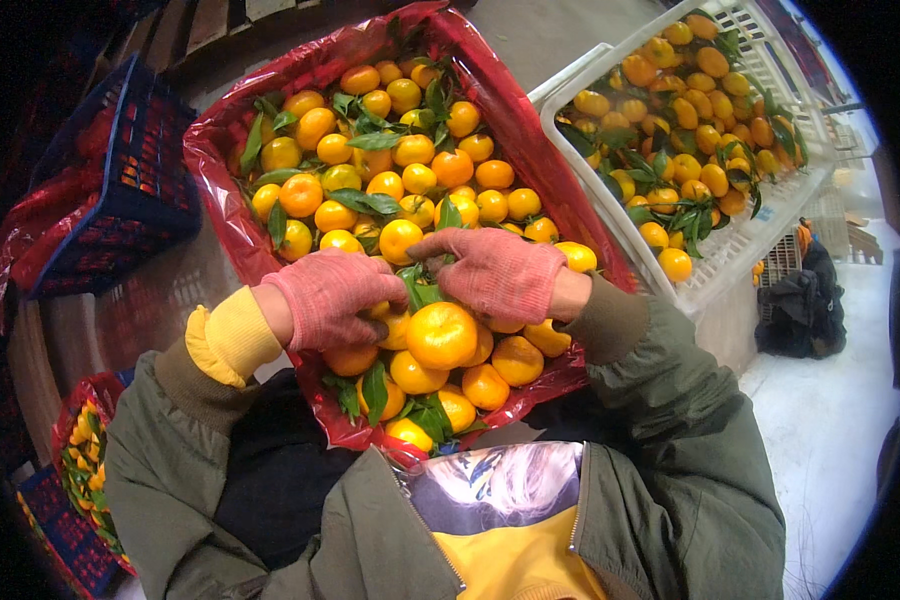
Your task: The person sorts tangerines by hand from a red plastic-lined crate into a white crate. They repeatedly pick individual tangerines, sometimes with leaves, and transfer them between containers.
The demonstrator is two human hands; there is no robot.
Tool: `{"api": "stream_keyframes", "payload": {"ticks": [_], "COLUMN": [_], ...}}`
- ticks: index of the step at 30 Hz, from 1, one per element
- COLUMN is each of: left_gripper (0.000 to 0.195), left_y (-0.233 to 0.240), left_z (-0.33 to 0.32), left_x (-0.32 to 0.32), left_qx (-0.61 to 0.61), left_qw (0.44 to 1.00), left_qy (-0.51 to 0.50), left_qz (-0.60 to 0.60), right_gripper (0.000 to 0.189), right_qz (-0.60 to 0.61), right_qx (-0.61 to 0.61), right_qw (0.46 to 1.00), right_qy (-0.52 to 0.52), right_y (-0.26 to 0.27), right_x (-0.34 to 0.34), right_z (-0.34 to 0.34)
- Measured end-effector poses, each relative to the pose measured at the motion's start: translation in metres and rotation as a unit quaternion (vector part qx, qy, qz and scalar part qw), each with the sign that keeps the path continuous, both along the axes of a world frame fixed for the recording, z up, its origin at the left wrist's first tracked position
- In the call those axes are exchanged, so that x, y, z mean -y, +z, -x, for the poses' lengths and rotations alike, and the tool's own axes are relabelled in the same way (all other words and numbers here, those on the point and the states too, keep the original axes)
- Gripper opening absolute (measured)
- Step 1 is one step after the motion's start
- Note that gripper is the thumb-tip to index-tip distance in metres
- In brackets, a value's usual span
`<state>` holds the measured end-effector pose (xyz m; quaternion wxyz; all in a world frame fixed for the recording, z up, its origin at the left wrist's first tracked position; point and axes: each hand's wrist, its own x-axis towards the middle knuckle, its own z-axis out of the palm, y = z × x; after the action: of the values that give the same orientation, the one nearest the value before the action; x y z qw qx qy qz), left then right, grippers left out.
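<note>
A crate lined with red plastic film (217,180) stands before me, full of orange mandarins (412,150) with green leaves among them. Both my hands wear pink knit gloves and meet over its near half. My left hand (341,296) rests with bent fingers on the fruit; its fingertips are partly hidden. Opposite it, my right hand (491,270) curls its fingers over a cluster of green leaves (422,289). A large mandarin (442,335) sits on top of the pile just below the hands. Whether either hand grips anything is not clear.
At the upper right, a white plastic crate (765,247) holds more leafy mandarins. A blue crate (112,187) with red film stands at the left. Another red-lined crate of fruit (86,457) is at the lower left. A dark bag-like bundle (802,307) lies on the floor at the right.
</note>
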<state>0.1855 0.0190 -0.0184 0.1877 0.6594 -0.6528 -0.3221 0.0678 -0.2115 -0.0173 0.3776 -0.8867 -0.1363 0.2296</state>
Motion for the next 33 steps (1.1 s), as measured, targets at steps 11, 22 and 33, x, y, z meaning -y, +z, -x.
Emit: {"api": "stream_keyframes", "payload": {"ticks": [11, 22, 33], "left_gripper": [0.035, 0.037, 0.045], "left_y": [0.003, 0.0, 0.002], "left_z": [0.002, -0.002, 0.004], "left_x": [-0.003, -0.001, -0.004], "left_qx": [0.011, 0.004, 0.04], "left_qw": [1.0, 1.0, 0.997], "left_qy": [0.016, -0.006, 0.012], "left_qz": [-0.006, -0.006, 0.061], "right_gripper": [0.059, 0.055, 0.043], "right_qz": [0.001, -0.012, 0.307], "right_qx": [-0.142, 0.098, -0.017], "right_qw": [0.98, 0.984, 0.951], "right_qy": [-0.142, -0.149, -0.024], "right_y": [0.072, 0.013, 0.033], "right_x": [-0.013, -0.014, -0.03], "right_z": [0.019, 0.027, 0.004]}}
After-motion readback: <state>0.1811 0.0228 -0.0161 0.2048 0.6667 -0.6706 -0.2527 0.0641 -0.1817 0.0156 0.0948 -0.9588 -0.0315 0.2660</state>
